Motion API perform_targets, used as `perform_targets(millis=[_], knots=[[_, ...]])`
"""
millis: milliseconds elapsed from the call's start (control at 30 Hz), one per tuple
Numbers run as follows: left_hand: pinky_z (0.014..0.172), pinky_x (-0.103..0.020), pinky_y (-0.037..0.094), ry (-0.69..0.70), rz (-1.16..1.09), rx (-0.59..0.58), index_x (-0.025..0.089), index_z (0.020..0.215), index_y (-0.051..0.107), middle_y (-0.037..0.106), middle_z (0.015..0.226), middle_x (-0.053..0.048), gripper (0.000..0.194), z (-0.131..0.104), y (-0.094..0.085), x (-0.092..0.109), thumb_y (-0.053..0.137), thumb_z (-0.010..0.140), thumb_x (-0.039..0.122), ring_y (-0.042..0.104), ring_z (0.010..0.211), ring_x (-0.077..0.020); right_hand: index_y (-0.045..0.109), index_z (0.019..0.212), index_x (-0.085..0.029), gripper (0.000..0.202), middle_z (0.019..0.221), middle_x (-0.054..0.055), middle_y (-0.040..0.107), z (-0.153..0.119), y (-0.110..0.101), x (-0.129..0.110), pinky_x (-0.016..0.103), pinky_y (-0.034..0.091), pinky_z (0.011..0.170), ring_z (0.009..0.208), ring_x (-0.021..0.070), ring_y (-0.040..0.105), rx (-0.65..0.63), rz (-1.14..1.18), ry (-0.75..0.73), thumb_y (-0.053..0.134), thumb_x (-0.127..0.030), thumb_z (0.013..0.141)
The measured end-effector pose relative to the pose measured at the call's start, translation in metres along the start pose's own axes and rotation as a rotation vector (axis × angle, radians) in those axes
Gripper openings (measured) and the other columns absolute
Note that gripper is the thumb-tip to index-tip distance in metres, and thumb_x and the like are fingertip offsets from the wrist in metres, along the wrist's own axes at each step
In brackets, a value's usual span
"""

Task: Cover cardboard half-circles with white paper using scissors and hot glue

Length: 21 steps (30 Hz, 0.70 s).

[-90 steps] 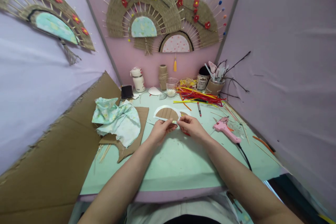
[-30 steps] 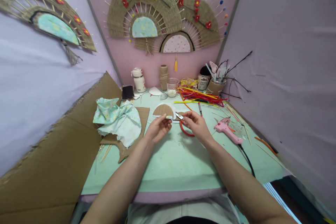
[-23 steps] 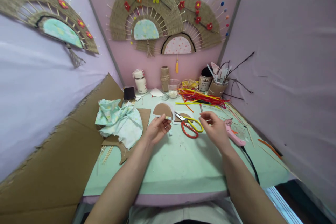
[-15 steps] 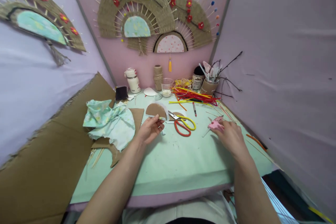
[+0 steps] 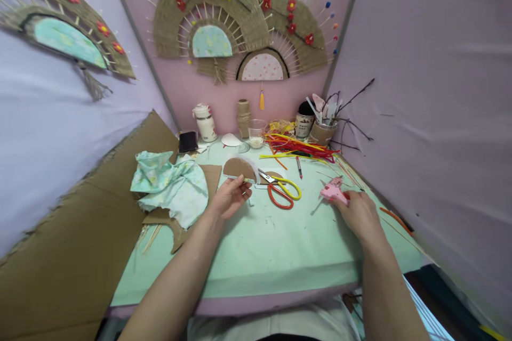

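Observation:
My left hand (image 5: pixel 232 195) pinches the straight lower edge of a brown cardboard half-circle (image 5: pixel 239 168). Pale material shows along that edge and around its right side. Over on the right, my right hand (image 5: pixel 359 212) has its thumb and fingertips closed at the near end of a small pink item with darker spots (image 5: pixel 333 189); its kind is unclear. A pale, translucent stick (image 5: pixel 317 205) points out from beside it. Scissors (image 5: pixel 282 192) with one red and one yellow handle lie between my hands, blades toward the half-circle. Another cardboard piece (image 5: pixel 271 177) lies under the blades.
Crumpled green floral cloth (image 5: pixel 172 181) lies on cut cardboard at left, beside a tall cardboard panel (image 5: pixel 80 234). Along the back stand a white bottle (image 5: pixel 205 123), twine spool (image 5: pixel 243 119), clear cup (image 5: pixel 256 135), pipe cleaners (image 5: pixel 300 147) and a pot with twigs (image 5: pixel 323 132).
My right hand has drawn slightly back and right, uncovering more of the pink item. My left hand keeps its grip on the half-circle. The whole view has shifted a little.

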<state>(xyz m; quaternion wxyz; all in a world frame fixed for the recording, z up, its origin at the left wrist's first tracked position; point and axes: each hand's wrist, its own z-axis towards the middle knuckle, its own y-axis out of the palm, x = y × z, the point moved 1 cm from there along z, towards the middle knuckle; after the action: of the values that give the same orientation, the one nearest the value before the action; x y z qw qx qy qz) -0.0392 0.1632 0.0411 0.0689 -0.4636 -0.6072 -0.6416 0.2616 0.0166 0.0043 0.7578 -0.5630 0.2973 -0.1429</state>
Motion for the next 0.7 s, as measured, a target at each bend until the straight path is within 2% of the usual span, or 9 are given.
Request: perform_targets(millis=[133,233,333,400,500,700], knots=[[0.058,-0.020,0.047,0.002,-0.012,0.000,0.015,0.075,0.062,0.067,0.068,0.001,0.029,0.000,0.000,0.000,0.087,0.061,0.021,0.063,0.064,-0.0097,0.068,0.104,-0.013,0.044,0.098,0.016,0.066,-0.011,-0.023,-0.018,0.040,0.048,0.079,0.089,0.0291,0.060,0.015,0.453,-0.056,0.056,-0.048,0.080],[0.058,-0.020,0.047,0.002,-0.011,0.003,0.015,0.077,0.062,0.067,0.069,0.000,0.027,-0.001,0.000,0.001,0.085,0.064,0.020,0.064,0.064,-0.0101,0.066,0.104,-0.018,0.045,0.091,0.010,0.067,-0.029,-0.037,-0.039,0.033,0.049,0.064,0.073,0.0219,0.061,-0.107,0.911,-0.104,0.051,-0.056,0.086],[0.059,-0.021,0.047,0.000,-0.010,0.025,0.015,0.074,0.061,0.067,0.068,0.000,0.023,-0.001,0.000,0.000,0.083,0.067,0.019,0.064,0.065,-0.0109,0.065,0.101,-0.018,0.045,0.078,0.007,0.064,-0.052,-0.041,-0.062,0.030,0.046,0.056,0.062,0.0183,0.058,-0.224,1.208,-0.115,0.045,-0.057,0.090],[0.059,-0.021,0.048,-0.001,-0.017,0.031,0.015,0.073,0.060,0.067,0.068,0.000,0.023,-0.001,0.000,0.000,0.083,0.067,0.019,0.064,0.065,-0.0107,0.064,0.101,-0.017,0.050,0.067,0.005,0.059,-0.065,-0.040,-0.075,0.029,0.043,0.051,0.055,0.0170,0.054,-0.312,1.280,-0.154,0.040,-0.060,0.091],[0.058,-0.020,0.047,-0.002,-0.032,0.023,0.015,0.070,0.058,0.066,0.066,0.001,0.026,-0.001,0.000,0.000,0.083,0.066,0.019,0.063,0.063,-0.0097,0.064,0.098,-0.017,0.054,0.064,0.004,0.057,-0.080,-0.038,-0.092,0.028,0.040,0.049,0.054,0.0163,0.052,-0.424,1.292,-0.241,0.039,-0.064,0.091],[0.058,-0.021,0.047,-0.003,-0.024,0.036,0.015,0.071,0.058,0.066,0.067,0.001,0.029,-0.002,0.000,-0.001,0.085,0.063,0.018,0.064,0.063,-0.0103,0.061,0.091,-0.019,0.046,0.068,0.003,0.059,-0.091,-0.036,-0.111,0.027,0.040,0.050,0.055,0.0145,0.051,-0.379,1.220,-0.292,0.042,-0.060,0.092]])
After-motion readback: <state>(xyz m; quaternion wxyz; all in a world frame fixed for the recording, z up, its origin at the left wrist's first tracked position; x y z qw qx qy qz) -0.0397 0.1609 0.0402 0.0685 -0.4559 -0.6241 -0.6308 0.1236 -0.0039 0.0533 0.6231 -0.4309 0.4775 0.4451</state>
